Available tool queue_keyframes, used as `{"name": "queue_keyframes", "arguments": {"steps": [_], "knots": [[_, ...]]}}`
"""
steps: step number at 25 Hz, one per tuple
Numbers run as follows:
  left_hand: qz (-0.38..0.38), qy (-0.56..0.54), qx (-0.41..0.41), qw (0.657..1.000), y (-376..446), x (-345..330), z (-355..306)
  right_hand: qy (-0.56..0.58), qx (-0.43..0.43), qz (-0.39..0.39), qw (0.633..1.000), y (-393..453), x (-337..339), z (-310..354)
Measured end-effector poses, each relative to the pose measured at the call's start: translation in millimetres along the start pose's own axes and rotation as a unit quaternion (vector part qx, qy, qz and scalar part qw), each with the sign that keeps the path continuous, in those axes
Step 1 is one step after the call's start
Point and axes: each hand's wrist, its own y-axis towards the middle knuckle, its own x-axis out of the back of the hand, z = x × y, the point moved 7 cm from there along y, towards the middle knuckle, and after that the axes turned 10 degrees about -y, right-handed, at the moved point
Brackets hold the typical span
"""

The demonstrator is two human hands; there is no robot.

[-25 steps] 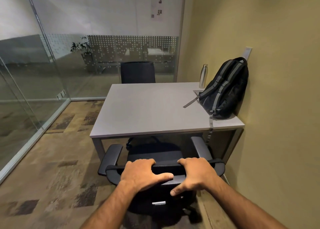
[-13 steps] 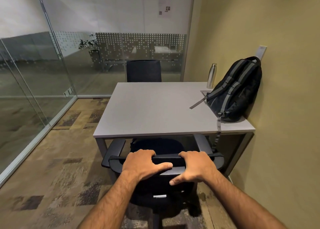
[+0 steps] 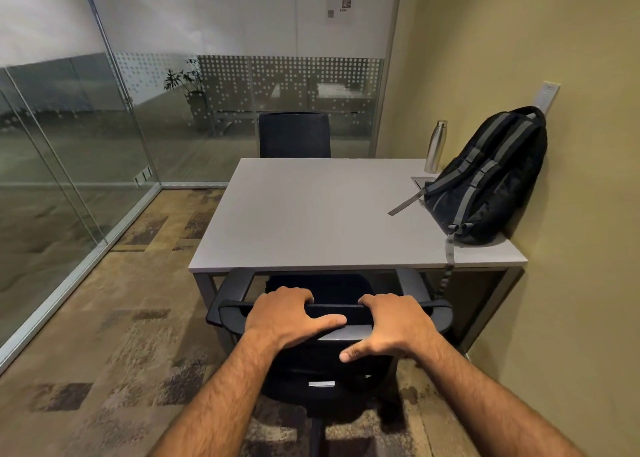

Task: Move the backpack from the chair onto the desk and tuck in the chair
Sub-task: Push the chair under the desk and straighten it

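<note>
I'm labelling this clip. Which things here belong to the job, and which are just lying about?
Job: backpack, near chair, desk, left hand, right hand.
Lying about: steel bottle, far chair, potted plant.

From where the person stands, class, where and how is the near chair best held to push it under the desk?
By the top edge of the chair back, from behind, as both hands do: left hand, right hand. That bar is wide, faces the person, and a push there drives the seat straight under the desk.
</note>
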Motion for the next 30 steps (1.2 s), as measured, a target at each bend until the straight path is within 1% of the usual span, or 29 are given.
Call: {"name": "queue_keyframes", "arguments": {"steps": [8,12,16,19,21,24,26,30], "knots": [[0.019,-0.006,0.018,1.000,-7.4,-1.1,1.3,0.001,0.016,-0.009,1.000,-2.5,-4.1,2.5],[0.030,-0.013,0.018,0.999,-10.0,0.0,-0.9,0.017,0.030,0.006,0.999,-4.2,-4.3,4.3],[0.073,-0.008,0.021,0.997,0.6,-6.7,-0.4,0.071,0.036,0.008,0.997,0.5,-2.3,-0.6],[0.109,0.009,0.024,0.994,38.1,-11.5,-1.2,0.149,-0.036,0.013,0.988,32.9,7.3,-32.6],[0.130,-0.010,0.026,0.991,74.3,-17.3,-3.4,0.197,-0.079,0.013,0.977,60.1,13.2,-61.3],[0.162,-0.110,0.037,0.980,129.0,-34.8,-9.2,0.266,-0.132,0.004,0.955,92.1,6.7,-106.4],[0.193,-0.170,0.043,0.966,159.9,-54.0,-15.6,0.298,-0.176,0.003,0.938,103.0,-13.6,-137.0],[0.233,-0.229,0.048,0.944,208.7,-100.1,-33.9,0.331,-0.261,0.001,0.907,111.1,-65.3,-197.4]]}}
